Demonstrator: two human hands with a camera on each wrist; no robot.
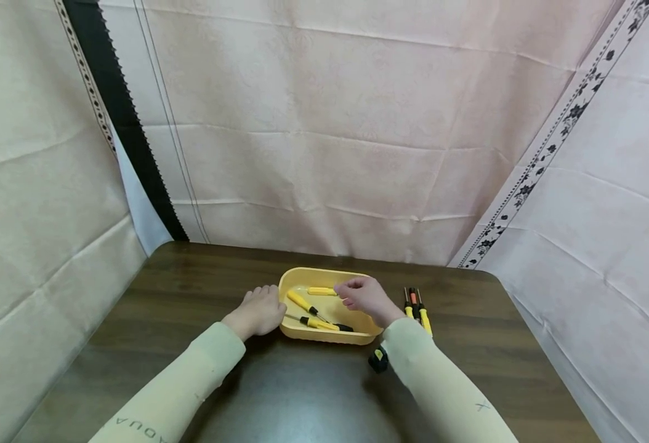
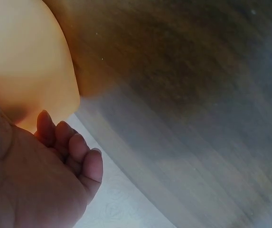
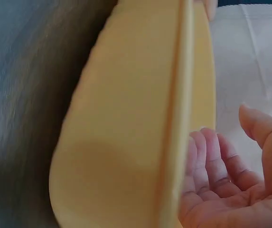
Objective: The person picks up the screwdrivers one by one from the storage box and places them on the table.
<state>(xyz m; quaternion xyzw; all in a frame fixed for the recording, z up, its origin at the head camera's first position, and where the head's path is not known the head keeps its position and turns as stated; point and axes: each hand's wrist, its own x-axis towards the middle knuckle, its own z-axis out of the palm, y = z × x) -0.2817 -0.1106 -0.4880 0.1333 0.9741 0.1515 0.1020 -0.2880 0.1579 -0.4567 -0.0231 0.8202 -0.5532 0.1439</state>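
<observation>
In the head view, a yellow plastic basket (image 1: 324, 336) holds several screwdrivers with yellow handles. One yellow-handled screwdriver (image 1: 322, 291) lies near the far wall; another screwdriver (image 1: 300, 301) slants at the left, and a third screwdriver (image 1: 321, 323) lies toward the front. At the basket's left end, my left hand (image 1: 260, 309) rests against the rim, its fingers loosely curled in the left wrist view and the thumb hidden. Over the basket's right part hovers my right hand (image 1: 366, 298). Its fingers bend slightly with the thumb apart, and nothing shows between them in the right wrist view.
Three screwdrivers (image 1: 424, 320) stand side by side on the wooden table (image 1: 191, 289), right of the basket. A small black object (image 1: 378, 359) shows by the right cuff. Pale cloth (image 1: 313, 172) hangs behind and at both sides.
</observation>
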